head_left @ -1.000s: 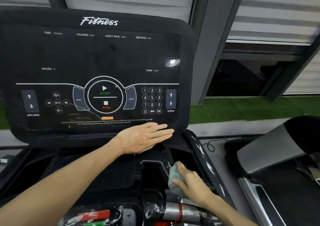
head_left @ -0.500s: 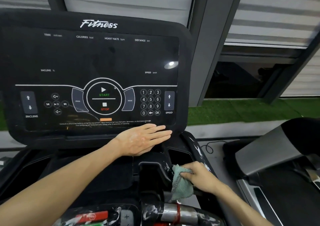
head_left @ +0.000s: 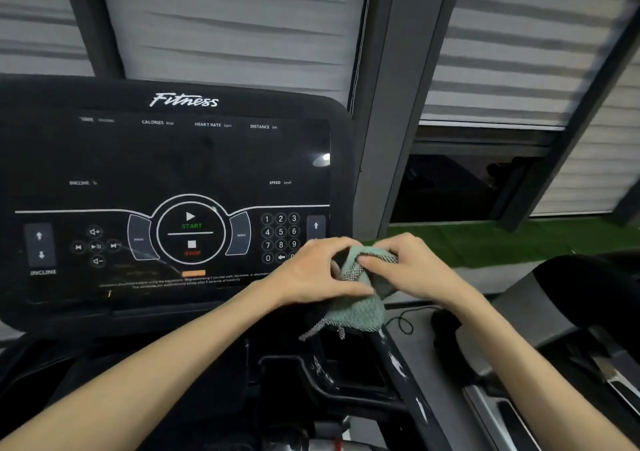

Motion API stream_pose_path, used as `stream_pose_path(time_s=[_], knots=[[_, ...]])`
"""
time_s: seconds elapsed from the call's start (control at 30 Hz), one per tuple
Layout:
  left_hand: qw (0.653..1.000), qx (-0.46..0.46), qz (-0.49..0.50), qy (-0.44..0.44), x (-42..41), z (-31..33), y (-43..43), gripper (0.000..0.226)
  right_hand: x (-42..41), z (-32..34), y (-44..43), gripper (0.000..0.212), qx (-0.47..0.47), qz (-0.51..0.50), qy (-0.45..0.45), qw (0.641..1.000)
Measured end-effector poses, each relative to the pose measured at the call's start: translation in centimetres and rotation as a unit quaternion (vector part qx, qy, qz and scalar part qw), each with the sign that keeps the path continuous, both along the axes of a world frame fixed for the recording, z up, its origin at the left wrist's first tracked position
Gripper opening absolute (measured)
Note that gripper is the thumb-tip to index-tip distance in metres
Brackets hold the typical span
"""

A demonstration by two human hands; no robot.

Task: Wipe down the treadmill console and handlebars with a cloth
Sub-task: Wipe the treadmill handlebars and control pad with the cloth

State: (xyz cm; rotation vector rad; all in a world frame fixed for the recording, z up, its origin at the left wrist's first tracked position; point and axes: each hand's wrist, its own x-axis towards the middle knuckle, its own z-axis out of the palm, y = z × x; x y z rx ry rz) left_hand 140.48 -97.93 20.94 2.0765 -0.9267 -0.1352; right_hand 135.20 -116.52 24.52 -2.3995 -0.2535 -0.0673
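The black treadmill console (head_left: pixel 166 173) fills the left half of the view, its dark panel showing START, STOP, a number pad and INCLINE buttons. In front of its lower right corner both hands hold a pale green waffle-weave cloth (head_left: pixel 360 308) in the air. My left hand (head_left: pixel 318 270) grips the cloth from the left with curled fingers. My right hand (head_left: pixel 408 270) pinches its top edge from the right. A frayed corner of the cloth hangs down. Below the hands lies the console's black tray with a cup recess (head_left: pixel 349 367).
A second treadmill (head_left: pixel 561 319) stands close on the right, with a black cable (head_left: pixel 401 319) on the floor between the machines. Grey window frames and blinds rise behind, and a strip of green turf (head_left: pixel 485 243) runs outside.
My left hand left the console's lower edge and joined my right hand on the cloth. The right hand lifted the cloth out of the tray recess. The camera tilted upward.
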Motion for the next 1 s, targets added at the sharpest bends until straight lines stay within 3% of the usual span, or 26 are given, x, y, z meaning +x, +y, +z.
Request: stream_pose_path(time_s=[0.1, 0.23, 0.33, 0.47, 0.6, 0.73, 0.9, 1.0], knots=[[0.998, -0.034, 0.055, 0.011, 0.5, 1.4, 0.0, 0.04, 0.5, 2.0, 0.0, 0.026, -0.018, -0.009, -0.051, 0.999], [0.997, -0.011, 0.077, -0.025, 0.7, 3.1, 0.6, 0.012, 1.3, 3.6, -0.1, 0.022, -0.022, -0.015, -0.069, 0.997], [0.994, -0.015, 0.104, -0.02, 0.6, 4.1, 1.1, 0.022, 1.4, 4.6, -0.3, 0.018, 0.032, -0.011, -0.049, 0.998], [0.988, -0.052, 0.136, 0.057, 0.4, 5.9, 1.5, 0.031, 1.4, 5.9, -1.3, 0.033, 0.088, 0.025, 0.021, 0.996], [0.987, -0.078, 0.099, 0.104, -0.1, 7.1, 2.3, 0.03, 1.3, 6.8, -2.6, 0.03, 0.102, 0.046, 0.067, 0.991], [0.99, -0.061, 0.064, 0.112, -1.0, 7.8, 2.4, 0.027, 1.4, 7.1, -3.1, 0.017, 0.166, 0.048, 0.071, 0.982], [0.981, -0.088, 0.041, 0.168, -1.6, 8.1, 1.9, 0.041, 1.8, 6.4, -2.6, 0.036, 0.215, 0.025, 0.086, 0.973], [0.974, -0.139, 0.014, 0.177, -2.0, 8.1, 1.2, 0.034, 2.3, 5.5, -1.7, 0.027, 0.159, -0.04, 0.02, 0.986]])
